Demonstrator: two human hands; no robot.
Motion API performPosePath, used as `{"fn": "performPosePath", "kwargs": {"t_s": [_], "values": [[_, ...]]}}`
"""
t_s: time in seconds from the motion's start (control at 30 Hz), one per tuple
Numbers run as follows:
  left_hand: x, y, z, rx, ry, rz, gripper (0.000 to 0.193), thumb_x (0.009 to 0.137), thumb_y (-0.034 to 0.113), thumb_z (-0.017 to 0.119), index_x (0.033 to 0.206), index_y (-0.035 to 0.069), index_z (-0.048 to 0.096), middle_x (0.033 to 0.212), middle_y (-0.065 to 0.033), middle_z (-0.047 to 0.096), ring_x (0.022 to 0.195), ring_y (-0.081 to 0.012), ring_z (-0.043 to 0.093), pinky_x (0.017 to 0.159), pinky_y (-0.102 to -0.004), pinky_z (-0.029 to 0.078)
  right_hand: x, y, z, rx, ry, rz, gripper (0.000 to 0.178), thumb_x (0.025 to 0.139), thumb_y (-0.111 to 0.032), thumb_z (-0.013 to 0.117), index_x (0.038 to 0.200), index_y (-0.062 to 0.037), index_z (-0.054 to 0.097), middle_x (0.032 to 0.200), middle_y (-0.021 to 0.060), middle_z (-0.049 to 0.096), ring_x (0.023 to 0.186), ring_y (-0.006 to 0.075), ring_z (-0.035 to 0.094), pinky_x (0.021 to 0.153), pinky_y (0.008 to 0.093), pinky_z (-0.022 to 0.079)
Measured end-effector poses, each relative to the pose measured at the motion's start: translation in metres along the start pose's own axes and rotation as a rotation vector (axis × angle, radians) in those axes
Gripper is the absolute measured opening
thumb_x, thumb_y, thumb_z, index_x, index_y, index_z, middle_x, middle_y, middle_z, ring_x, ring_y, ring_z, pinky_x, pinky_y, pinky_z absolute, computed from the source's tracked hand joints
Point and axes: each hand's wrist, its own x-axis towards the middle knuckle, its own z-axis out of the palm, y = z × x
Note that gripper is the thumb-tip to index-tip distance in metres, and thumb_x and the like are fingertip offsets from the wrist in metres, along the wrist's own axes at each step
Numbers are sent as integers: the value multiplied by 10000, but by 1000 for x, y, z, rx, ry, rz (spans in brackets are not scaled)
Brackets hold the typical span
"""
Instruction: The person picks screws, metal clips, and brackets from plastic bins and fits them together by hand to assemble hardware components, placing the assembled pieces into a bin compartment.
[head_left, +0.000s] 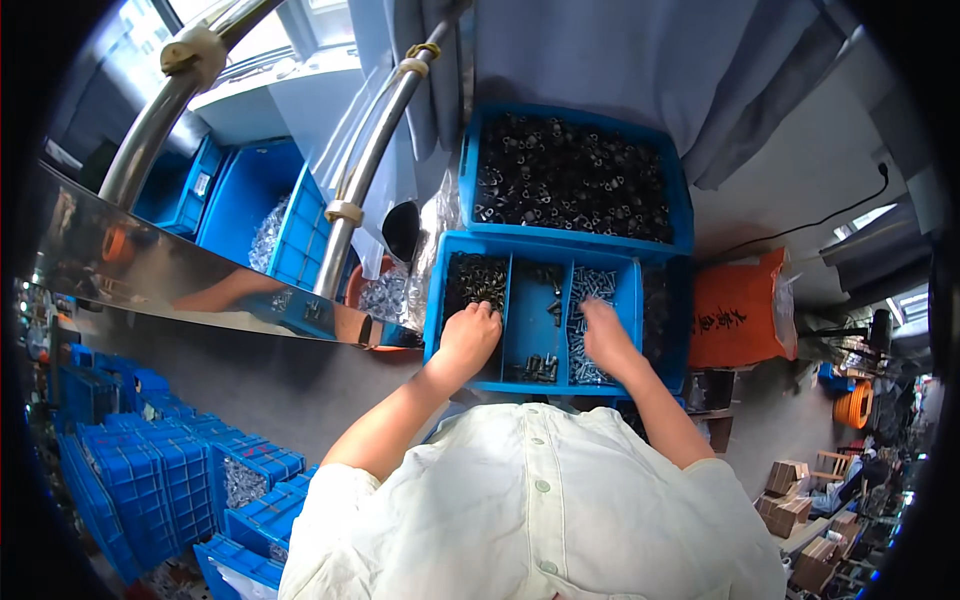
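Observation:
A blue divided bin point(626, 262) stands before me, split into three compartments. My left hand point(472, 337) reaches into its left compartment, among small dark and brassy metal parts point(478, 272). The fingers are curled together with their tips down; what they hold, if anything, is hidden. Over the right compartment, full of silvery screws point(590, 360), is my right hand point(606, 335). Its fingers are bunched and slightly blurred, and their tips point into the screws. Between the hands, the middle compartment holds a small group of assembled-looking metal fasteners point(538, 368) at its near end and more dark pieces at its far end.
Behind the bin sits a larger blue crate point(680, 215) of black clamp-like parts. An orange-red sack point(738, 312) stands to the right. A shiny metal beam point(200, 270) and upright pole point(372, 150) flank the left. Blue crates point(150, 470) are stacked at the lower left.

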Motion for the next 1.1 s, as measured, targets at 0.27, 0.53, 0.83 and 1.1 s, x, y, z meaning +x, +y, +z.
{"fn": "performPosePath", "kwargs": {"t_s": [0.27, 0.53, 0.83, 1.1], "values": [[-1, -11, -18, -171, 0, -43, 70, 755, 55, 593, 817, 24, 587, 842, -89, 579, 840, -235, 601, 672, -310, 517, 10, -8, -6, -187, -510, 134, 318, 713, 25, 576, 1031, 13, 586, 1085, 234, 543, 1012, 376, 526, 888, 427, 450], [5, -15, -44, -1332, -100, -426, 43, 796, 25, 557, 830, 32, 582, 770, -57, 600, 702, -164, 604, 570, -278, 496, 27, 15, -1, -39, -507, 170, 169, 639, -5, 646, 806, 18, 643, 883, 223, 598, 861, 385, 579, 796, 425, 485], [27, 6, -40, -1394, -273, -508, 127, 799, 149, 588, 777, 47, 660, 678, -37, 622, 662, -157, 638, 502, -250, 443, 40, -4, -50, 775, -435, 617, 128, 689, -44, 652, 809, -2, 639, 834, 104, 614, 738, 187, 601, 685, 328, 513], [43, 68, -12, 117, -513, 346, 133, 797, 172, 591, 795, 148, 722, 796, -17, 695, 740, -191, 679, 532, -319, 460, 26, -16, -64, 2431, -222, 1011, 54, 822, -87, 553, 847, -39, 551, 751, 31, 462, 616, 129, 446, 572, 237, 436]]}}
